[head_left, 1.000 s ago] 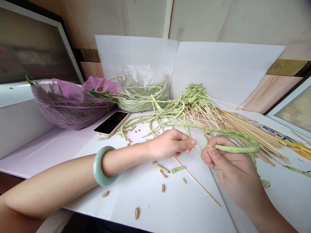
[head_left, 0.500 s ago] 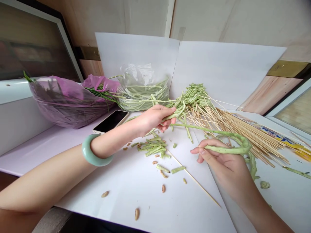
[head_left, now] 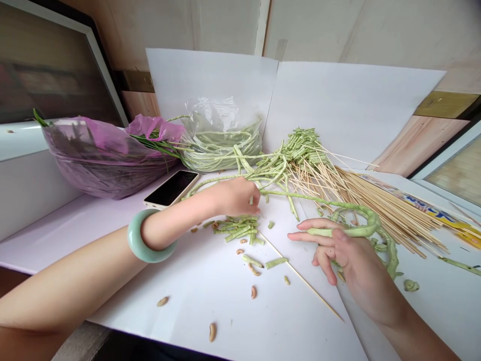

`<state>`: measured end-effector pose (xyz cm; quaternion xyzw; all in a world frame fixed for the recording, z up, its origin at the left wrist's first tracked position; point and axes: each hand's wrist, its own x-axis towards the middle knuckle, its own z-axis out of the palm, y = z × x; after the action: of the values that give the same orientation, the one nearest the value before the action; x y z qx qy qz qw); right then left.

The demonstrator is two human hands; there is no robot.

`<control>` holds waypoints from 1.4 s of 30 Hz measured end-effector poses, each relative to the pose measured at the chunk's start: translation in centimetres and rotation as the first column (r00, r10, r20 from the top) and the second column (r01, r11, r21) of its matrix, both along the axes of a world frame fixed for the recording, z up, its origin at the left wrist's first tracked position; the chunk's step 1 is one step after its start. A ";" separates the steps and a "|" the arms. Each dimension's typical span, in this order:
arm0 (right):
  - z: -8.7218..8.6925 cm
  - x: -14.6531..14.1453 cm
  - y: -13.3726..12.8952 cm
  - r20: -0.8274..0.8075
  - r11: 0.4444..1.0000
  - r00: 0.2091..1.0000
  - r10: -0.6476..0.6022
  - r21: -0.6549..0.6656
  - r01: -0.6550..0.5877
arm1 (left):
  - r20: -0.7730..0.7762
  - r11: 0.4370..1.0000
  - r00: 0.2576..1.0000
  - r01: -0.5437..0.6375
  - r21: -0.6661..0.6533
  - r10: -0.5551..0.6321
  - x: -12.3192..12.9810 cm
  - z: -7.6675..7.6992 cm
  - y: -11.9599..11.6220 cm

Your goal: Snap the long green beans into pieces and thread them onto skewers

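Note:
My left hand, wearing a pale green bangle at the wrist, is curled over the near pile of cut long bean pieces. A speck of green shows at its fingers; what they hold is mostly hidden and smeared. At the right, my right hand has a looped long bean between thumb and fingers, with two fingers stretched out leftward. The bean's thinner length runs back toward my left hand. A single bamboo skewer lies between the hands, beside loose bean pieces and brown seeds.
Behind lie bamboo skewers with threaded bean pieces. A clear bag of long beans, a purple bag of greens and a phone stand at the back left. White boards lean at the back.
My left hand has moved slightly left and down from the beans toward the cut pile, curling its fingers. My right hand's fingers have spread while the looped bean stays in it.

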<state>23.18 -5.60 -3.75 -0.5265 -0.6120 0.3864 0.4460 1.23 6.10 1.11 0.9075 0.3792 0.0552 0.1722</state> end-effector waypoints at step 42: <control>1.6 -1.8 -1.9 -0.453 0.747 0.873 0.179 -0.515 -0.421 | 0.022 0.796 0.796 0.605 -0.030 -0.605 3.2 -0.4 -7.1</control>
<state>21.42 -7.49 -2.15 -0.4484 -0.4389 0.7205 0.2954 4.45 -1.03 0.71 0.9775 0.0696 -0.0042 0.1990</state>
